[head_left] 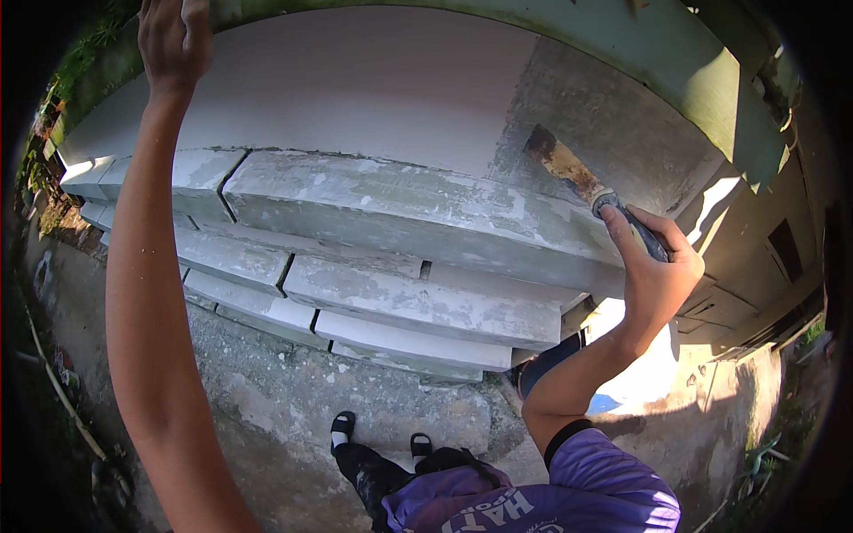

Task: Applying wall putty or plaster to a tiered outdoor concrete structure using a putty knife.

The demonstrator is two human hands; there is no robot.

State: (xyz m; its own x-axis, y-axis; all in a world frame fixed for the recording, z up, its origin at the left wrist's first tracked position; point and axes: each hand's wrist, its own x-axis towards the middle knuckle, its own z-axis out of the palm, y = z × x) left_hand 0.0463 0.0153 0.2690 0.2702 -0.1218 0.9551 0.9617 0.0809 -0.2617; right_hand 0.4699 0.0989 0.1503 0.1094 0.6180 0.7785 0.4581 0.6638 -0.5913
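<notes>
My right hand (659, 253) is closed around the dark handle of a putty knife (569, 169), whose rusty blade is over a grey, rough patch (604, 107) on a pale wall-like surface (338, 80). Just below the blade runs a stepped, curved ledge (373, 186) with whitish patches and dark vertical gaps. My left hand (173, 40) is raised at the upper left by a green curved edge (649, 53), its fingers stretched out together and partly cut off by the frame; whether they bear on the edge is unclear.
Two lower tiers (418, 302) descend toward a stained concrete ground (258, 391), where my sandalled feet stand. At the right are a sunlit whitish object (644, 373) and a building wall (746, 258). A long pole (67, 391) and greenery lie along the left.
</notes>
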